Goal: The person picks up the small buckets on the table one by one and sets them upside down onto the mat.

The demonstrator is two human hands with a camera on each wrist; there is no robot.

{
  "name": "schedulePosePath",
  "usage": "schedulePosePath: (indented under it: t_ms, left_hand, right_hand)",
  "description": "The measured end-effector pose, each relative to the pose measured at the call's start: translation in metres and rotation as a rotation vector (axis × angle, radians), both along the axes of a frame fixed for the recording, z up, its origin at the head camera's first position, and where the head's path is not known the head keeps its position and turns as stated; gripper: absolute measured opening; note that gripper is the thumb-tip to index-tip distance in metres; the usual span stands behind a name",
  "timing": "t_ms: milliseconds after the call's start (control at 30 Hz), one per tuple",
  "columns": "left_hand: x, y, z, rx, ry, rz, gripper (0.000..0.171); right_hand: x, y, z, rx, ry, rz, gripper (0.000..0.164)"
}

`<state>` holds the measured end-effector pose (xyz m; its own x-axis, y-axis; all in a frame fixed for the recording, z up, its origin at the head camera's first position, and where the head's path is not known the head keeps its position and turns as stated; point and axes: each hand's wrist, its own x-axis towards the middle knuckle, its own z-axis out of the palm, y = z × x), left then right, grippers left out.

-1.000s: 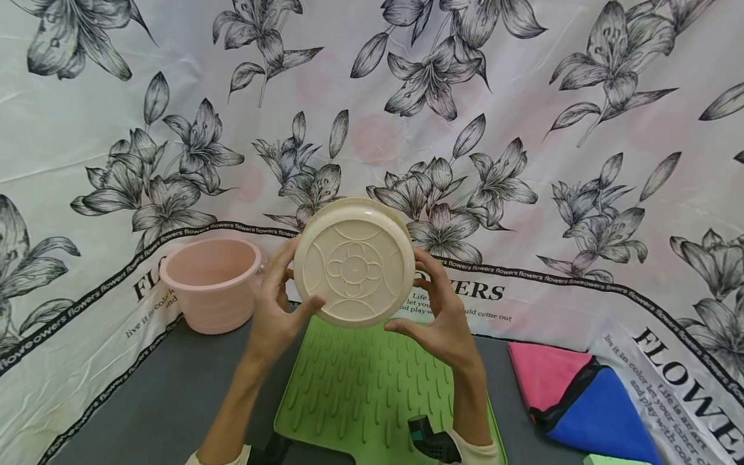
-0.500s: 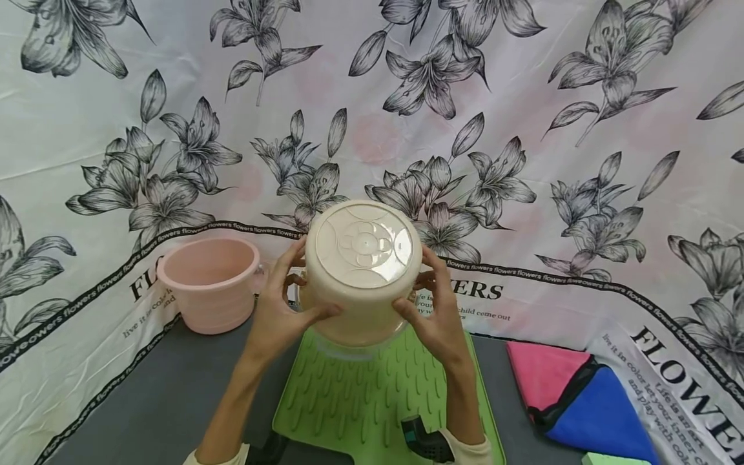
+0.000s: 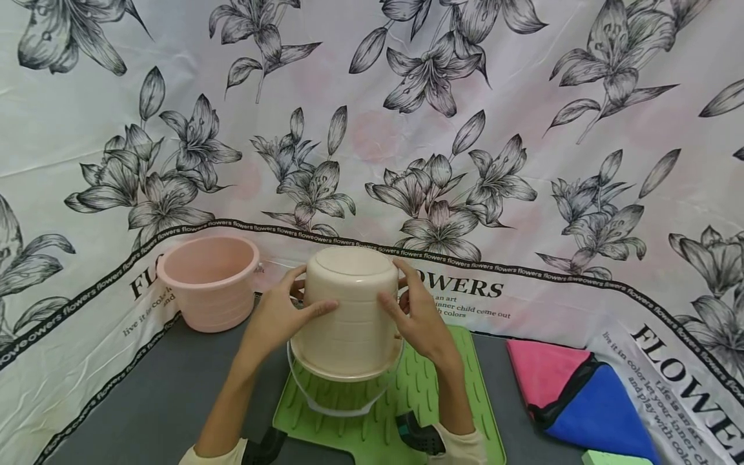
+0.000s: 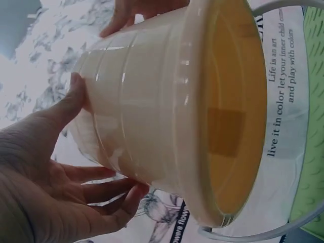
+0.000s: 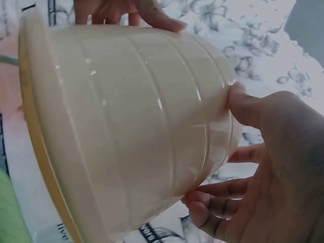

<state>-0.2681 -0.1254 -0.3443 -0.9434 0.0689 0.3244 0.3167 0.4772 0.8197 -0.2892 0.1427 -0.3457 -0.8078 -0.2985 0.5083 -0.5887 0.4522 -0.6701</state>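
Observation:
A cream plastic bucket (image 3: 351,323) is held upside down above the green mat (image 3: 465,387), its base up and its rim down. The left hand (image 3: 279,316) grips its left side, thumb on the near wall and fingers behind. On the opposite side the right hand (image 3: 421,320) grips it the same way. A pale handle (image 3: 337,411) hangs in a loop below the rim. In the left wrist view the bucket's mouth (image 4: 235,111) shows an orange-tinted inside with a darker square patch. The right wrist view shows the ribbed outer wall (image 5: 136,126).
A pink bucket (image 3: 215,300) stands upright at the back left of the dark table (image 3: 174,387). To the right lies a folded pink and blue cloth (image 3: 599,407), with a light green item (image 3: 616,458) in front. A flower-printed sheet (image 3: 372,135) hangs behind.
Both hands have tipped the cream bucket from base facing the head camera to base up and lowered it. Its rim and hanging handle have come into view.

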Motion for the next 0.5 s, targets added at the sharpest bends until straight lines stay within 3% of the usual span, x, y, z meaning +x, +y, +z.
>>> schedulePosePath:
  t_ms: [167, 367, 500]
  left_hand:
    - [-0.010, 0.000, -0.011, 0.025, -0.088, -0.065, 0.090]
    - [-0.025, -0.002, -0.027, 0.020, -0.110, -0.114, 0.090]
    - [-0.034, -0.003, -0.039, -0.002, -0.162, -0.134, 0.094]
  right_hand:
    - [-0.004, 0.000, -0.005, 0.062, -0.050, -0.024, 0.072]
    - [-0.012, 0.001, -0.012, 0.161, -0.101, -0.012, 0.079]
    - [-0.016, -0.001, -0.018, 0.223, -0.160, 0.004, 0.081]
